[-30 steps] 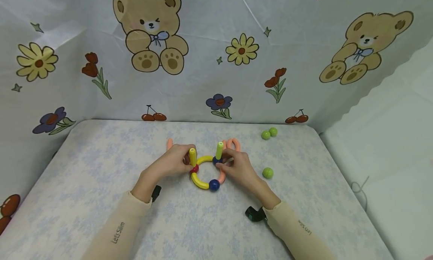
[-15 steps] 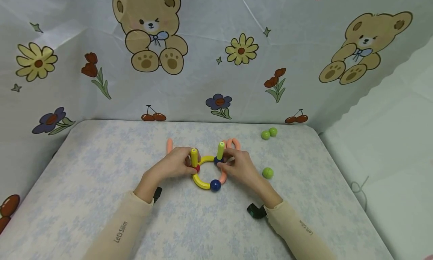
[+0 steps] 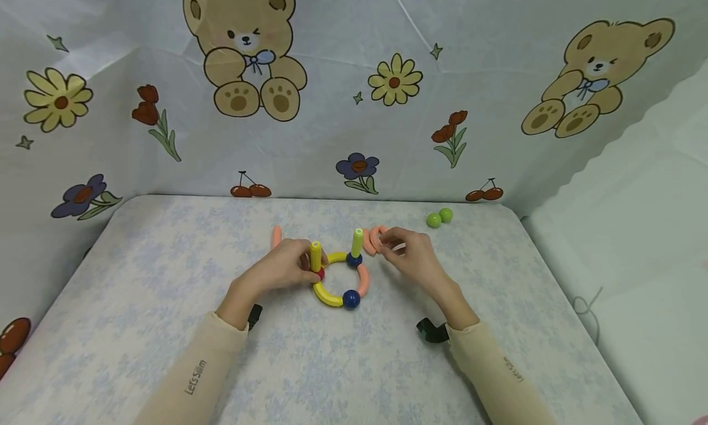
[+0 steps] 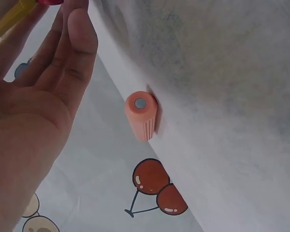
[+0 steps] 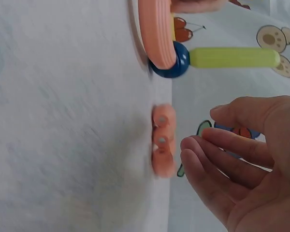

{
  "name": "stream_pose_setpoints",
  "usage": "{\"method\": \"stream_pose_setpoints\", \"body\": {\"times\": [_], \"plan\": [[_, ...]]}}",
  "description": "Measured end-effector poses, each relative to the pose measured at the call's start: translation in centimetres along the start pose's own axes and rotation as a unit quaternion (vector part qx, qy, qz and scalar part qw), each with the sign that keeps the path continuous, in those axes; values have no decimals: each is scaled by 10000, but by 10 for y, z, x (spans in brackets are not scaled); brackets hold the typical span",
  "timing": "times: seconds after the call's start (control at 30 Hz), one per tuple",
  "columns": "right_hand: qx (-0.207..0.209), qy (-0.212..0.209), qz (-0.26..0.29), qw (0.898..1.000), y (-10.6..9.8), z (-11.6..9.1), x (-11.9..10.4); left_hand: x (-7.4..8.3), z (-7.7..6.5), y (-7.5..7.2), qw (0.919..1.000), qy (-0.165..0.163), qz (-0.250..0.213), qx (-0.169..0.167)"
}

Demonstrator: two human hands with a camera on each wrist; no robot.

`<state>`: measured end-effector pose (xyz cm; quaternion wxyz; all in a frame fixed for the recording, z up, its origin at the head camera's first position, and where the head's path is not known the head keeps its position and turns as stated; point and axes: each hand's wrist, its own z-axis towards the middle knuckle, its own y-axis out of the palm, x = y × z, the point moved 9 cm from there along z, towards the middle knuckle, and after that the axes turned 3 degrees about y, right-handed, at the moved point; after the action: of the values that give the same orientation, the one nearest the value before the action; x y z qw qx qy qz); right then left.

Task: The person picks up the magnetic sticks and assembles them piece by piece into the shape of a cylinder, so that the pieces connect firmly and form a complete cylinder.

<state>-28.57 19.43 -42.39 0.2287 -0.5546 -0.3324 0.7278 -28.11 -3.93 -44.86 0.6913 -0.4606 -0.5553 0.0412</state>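
A ring of magnetic building sticks and balls lies mid-table: yellow curved sticks (image 3: 328, 296), one pink curved stick (image 3: 362, 280), a front blue ball (image 3: 351, 299), a back blue ball (image 3: 354, 260) and a red ball (image 3: 319, 274). A yellow stick (image 3: 316, 257) stands upright on the red ball, a lime green stick (image 3: 357, 243) on the back blue ball. My left hand (image 3: 283, 266) pinches the red ball between thumb and fingers. Empty, with thumb and fingers apart, my right hand (image 3: 416, 259) hovers beside several loose pink curved sticks (image 5: 163, 140) behind the ring's right side.
Behind my left hand lies another pink stick (image 3: 276, 236). Two green balls (image 3: 440, 217) sit at the back right of the patterned tabletop (image 3: 166, 277). A bear-printed cloth (image 3: 332, 93) hangs along the back edge.
My right hand has let go of the back blue ball and moved right and back toward the loose pink sticks, covering the nearer green ball. My left hand keeps its hold on the red ball.
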Motion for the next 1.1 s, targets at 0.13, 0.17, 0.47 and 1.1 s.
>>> {"method": "stream_pose_setpoints", "body": {"times": [0.13, 0.17, 0.47, 1.1], "plan": [[-33, 66, -138, 9999, -13, 3, 8, -3, 0, -4, 9999, -30, 41, 148], [-102, 97, -162, 9998, -17, 3, 11, -4, 0, -5, 9998, -59, 19, 196], [-1407, 681, -802, 9845, -45, -8, 40, -13, 0, -14, 9973, -238, 176, 667], [-967, 486, -174, 9940, -27, 1, 32, -19, -1, -23, 9947, -347, 204, 947]]}}
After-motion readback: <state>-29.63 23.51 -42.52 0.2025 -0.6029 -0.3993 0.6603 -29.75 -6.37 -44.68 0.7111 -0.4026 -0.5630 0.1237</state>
